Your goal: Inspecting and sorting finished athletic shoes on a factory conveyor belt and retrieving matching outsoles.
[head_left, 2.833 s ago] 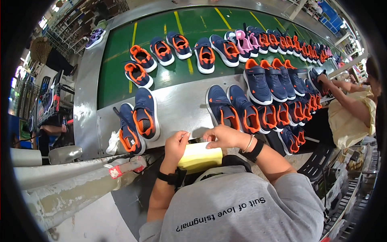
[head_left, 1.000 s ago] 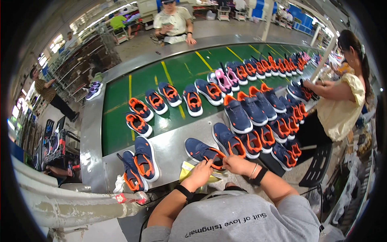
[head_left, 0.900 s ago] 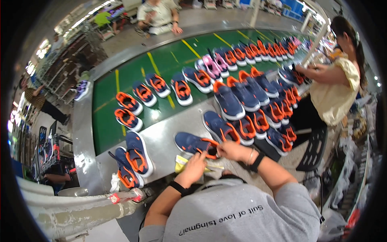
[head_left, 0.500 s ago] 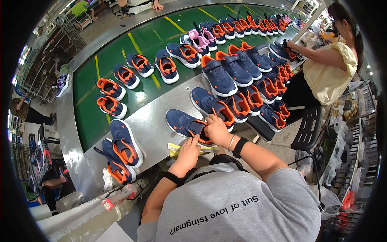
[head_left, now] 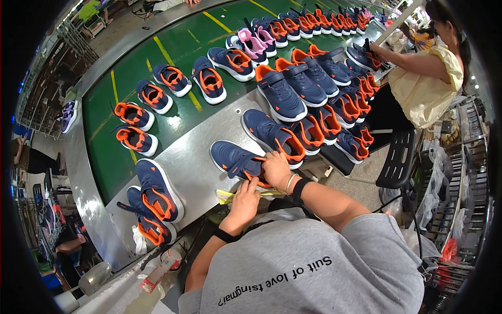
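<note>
Our right hand (head_left: 275,168) pinches the heel end of a navy-and-orange shoe (head_left: 236,159) lying on the steel tabletop (head_left: 193,152); our left hand (head_left: 244,196), fingers curled, touches it from six o'clock; at two o'clock a row of like shoes (head_left: 308,131) crowds close; at nine o'clock a stacked pair (head_left: 154,201); a yellow sheet (head_left: 226,196) lies under our wrists; at one o'clock a co-worker's hand (head_left: 372,48) handles another shoe.

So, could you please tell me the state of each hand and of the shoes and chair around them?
Left hand: fingers touching the heel of the navy shoe.
Right hand: resting on that shoe's opening, fingers curled.
Navy sneaker with orange lining: upright on the steel table.
Pair of navy and orange sneakers at left: lying tilted, overlapping.
Black chair: unoccupied.
Yellow sheets: flat at the table edge.
</note>
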A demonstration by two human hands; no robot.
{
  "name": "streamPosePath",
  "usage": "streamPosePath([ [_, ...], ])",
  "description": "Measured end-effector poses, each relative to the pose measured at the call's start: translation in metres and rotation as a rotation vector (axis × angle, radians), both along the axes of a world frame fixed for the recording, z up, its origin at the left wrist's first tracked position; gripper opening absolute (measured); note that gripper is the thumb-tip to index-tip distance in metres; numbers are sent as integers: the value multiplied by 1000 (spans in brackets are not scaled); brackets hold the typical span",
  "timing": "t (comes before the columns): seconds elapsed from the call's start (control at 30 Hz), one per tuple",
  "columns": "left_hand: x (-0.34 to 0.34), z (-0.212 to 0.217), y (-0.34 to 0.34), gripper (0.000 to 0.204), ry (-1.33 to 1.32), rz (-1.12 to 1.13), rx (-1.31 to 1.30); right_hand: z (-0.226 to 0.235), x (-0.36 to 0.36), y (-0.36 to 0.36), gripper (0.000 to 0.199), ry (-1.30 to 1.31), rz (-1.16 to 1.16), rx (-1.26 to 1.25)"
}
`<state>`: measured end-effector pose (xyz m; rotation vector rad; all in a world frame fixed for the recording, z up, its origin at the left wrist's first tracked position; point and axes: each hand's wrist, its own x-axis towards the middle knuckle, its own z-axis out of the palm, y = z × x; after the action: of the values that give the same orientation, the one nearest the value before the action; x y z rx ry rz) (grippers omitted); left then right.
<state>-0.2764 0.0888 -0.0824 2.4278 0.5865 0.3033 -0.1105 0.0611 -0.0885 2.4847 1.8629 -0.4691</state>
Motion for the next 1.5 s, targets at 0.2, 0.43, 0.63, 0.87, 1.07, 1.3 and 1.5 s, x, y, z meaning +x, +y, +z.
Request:
streamPosePath([
  [0.2,0,-10,1,16,-6,-58,63,-4,-5,1,15,-111,7,-28],
  [0.43,2,-5,1,13,42,-91,98,6,-3,8,25,-156,33,-172],
  [0.63,6,0,12,12,66,-21,84,3,12,10,23,32,98,-104],
  [0.87,-21,8,11,16,141,32,124,46,60,-42,31,85,51,393],
  [1.07,0,18,-30,9,178,22,-104,21,49,-42,17,17,141,140],
  [1.3,-54,24,4,22,-12,532,-250,1,-33,20,12,212,320,219],
  [1.5,-121,18,5,15,315,669,-190,16,-99,67,32,228,542,162],
])
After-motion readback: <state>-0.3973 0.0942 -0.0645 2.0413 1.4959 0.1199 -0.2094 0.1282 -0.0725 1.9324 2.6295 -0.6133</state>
